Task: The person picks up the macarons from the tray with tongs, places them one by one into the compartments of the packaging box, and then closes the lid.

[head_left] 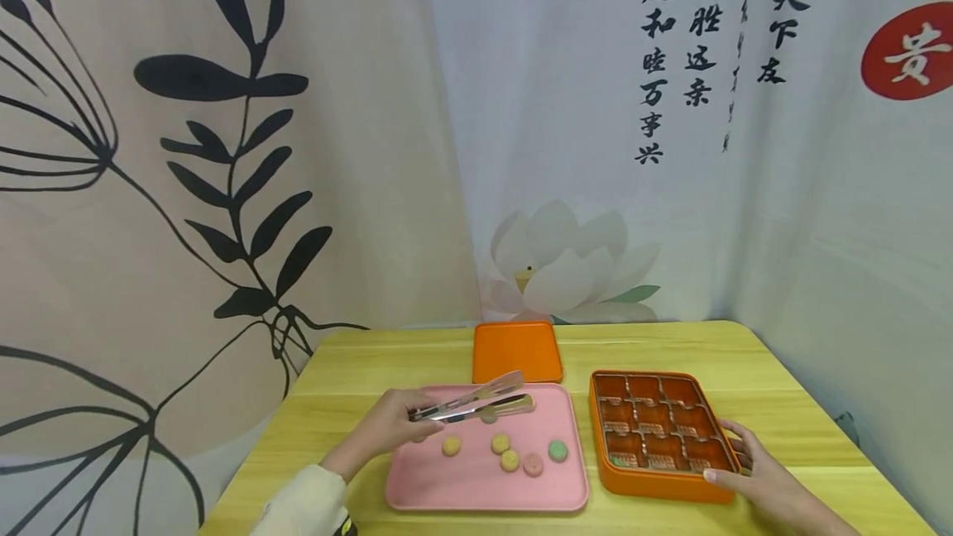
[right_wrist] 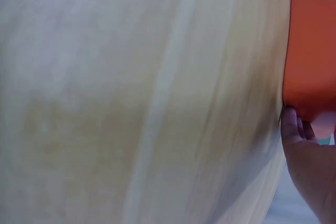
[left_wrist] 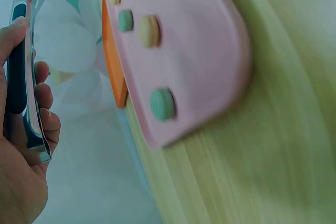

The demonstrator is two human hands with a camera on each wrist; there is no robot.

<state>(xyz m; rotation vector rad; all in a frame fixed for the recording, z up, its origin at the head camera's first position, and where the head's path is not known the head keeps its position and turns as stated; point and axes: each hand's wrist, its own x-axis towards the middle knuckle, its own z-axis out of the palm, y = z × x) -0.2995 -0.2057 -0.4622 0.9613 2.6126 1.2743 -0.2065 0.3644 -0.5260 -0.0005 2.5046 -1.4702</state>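
Note:
My left hand [head_left: 390, 424] holds a pair of tongs [head_left: 465, 412] above the pink tray [head_left: 428, 486]. The tongs' tips are spread, with nothing between them that I can see. On the tray lie several macarons: yellow ones such as this yellow macaron [head_left: 451, 446], a pink macaron [head_left: 533, 465] and a green macaron [head_left: 557, 451]. Another macaron [head_left: 489, 418] is partly hidden behind the tongs. My right hand [head_left: 763, 474] grips the near right corner of an orange divided box [head_left: 655, 482], thumb at its front rim. Something green [head_left: 624, 460] shows in the box's front left compartment.
An orange lid-like square [head_left: 517, 351] lies behind the tray, near the far edge of the wooden table [head_left: 357, 370]. A printed curtain [head_left: 387, 147] hangs behind the table. The divided box stands just right of the tray.

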